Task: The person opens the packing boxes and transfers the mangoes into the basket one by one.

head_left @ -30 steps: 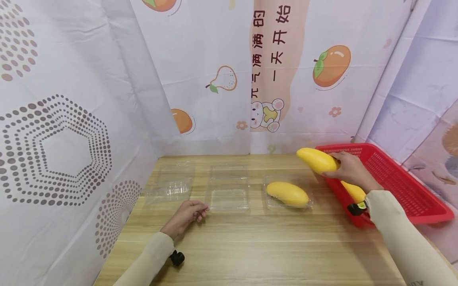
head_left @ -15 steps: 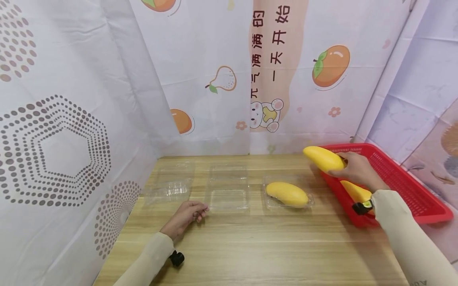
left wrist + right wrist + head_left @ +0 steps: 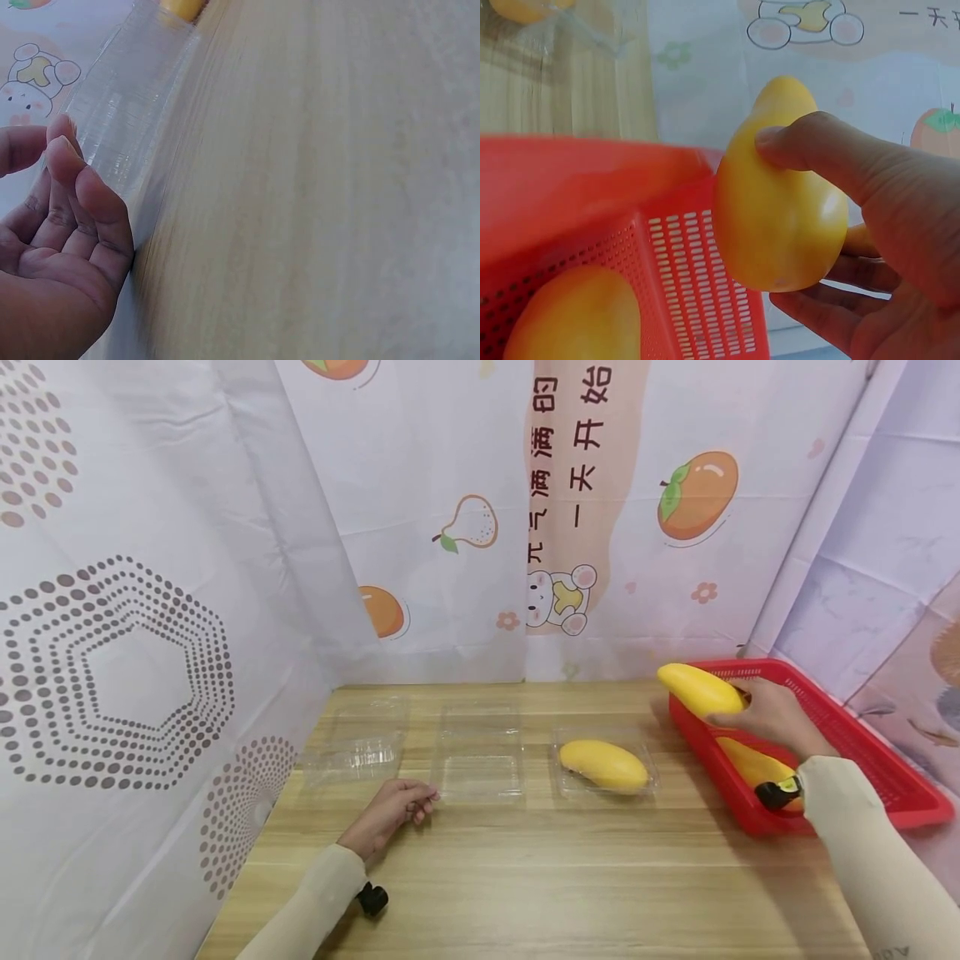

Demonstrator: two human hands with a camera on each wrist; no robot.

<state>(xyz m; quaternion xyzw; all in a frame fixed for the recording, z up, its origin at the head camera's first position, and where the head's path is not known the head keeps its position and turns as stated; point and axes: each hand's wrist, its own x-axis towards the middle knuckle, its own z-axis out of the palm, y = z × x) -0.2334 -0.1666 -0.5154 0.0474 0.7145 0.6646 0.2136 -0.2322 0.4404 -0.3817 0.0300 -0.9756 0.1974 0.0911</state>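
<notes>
My right hand [image 3: 780, 718] grips a yellow mango [image 3: 701, 691] by one end, above the left rim of the red basket [image 3: 862, 756]. In the right wrist view the thumb presses one side of that mango [image 3: 780, 210], with fingers behind it. Another mango [image 3: 757, 766] lies inside the basket, partly hidden by my wrist. A third mango [image 3: 603, 766] sits in a clear plastic box [image 3: 562, 783] left of the basket. My left hand [image 3: 390, 814] rests on the table, fingers loosely bent and holding nothing, close to the front corner of a second clear box [image 3: 480, 777].
A further clear plastic box [image 3: 352, 756] stands at the left of the wooden table [image 3: 525, 885]. Printed curtains [image 3: 450, 610] hang behind the table and along both sides.
My right hand has carried the mango to the right, from beside the basket to over its left rim. The left hand and the boxes stay put.
</notes>
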